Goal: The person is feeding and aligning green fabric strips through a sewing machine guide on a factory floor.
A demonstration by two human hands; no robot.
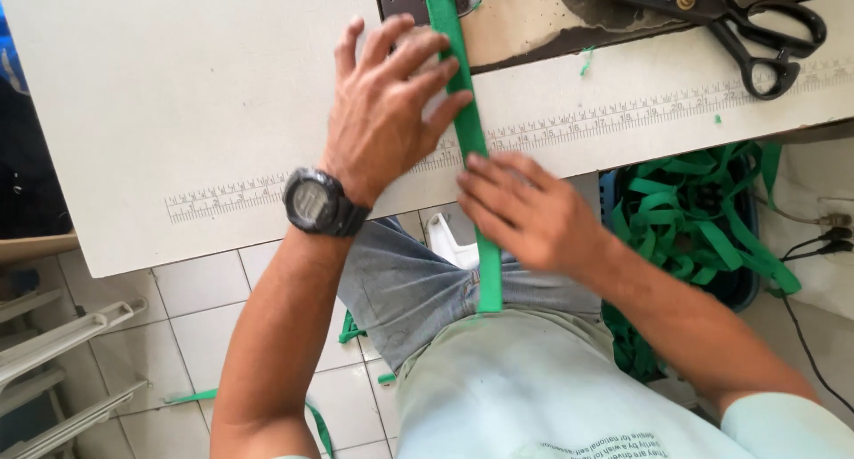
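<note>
Strap position: the green strap [469, 130] runs in a straight line from the sewing machine base [525, 19] at the far edge of the bench [178, 112], across the printed ruler scale [623, 112], over the near edge and down onto your lap.

Left hand [387, 108]: you hold it flat on the bench with the fingers spread. It lies to the left of the strap, and the fingertips [449, 68] reach across and press on the strap just short of the machine base. The hand is released, not gripping; it pins the strap by pressure only. A dark wristwatch [313, 201] sits on this wrist.

Right hand [525, 210]: you place it at the near bench edge, directly over the strap. The fingers point left across the strap and cover it at that spot. Whether the thumb closes under the strap cannot be told, as the hand is slightly blurred.

Surroundings: black scissors [756, 32] lie on the far right of the bench, well apart from both hands. A blue bin [743, 285] heaped with loose green strap [703, 219] stands on the floor to your right, below the bench edge. Short green offcuts [351, 330] lie on the tiled floor [205, 334].
</note>
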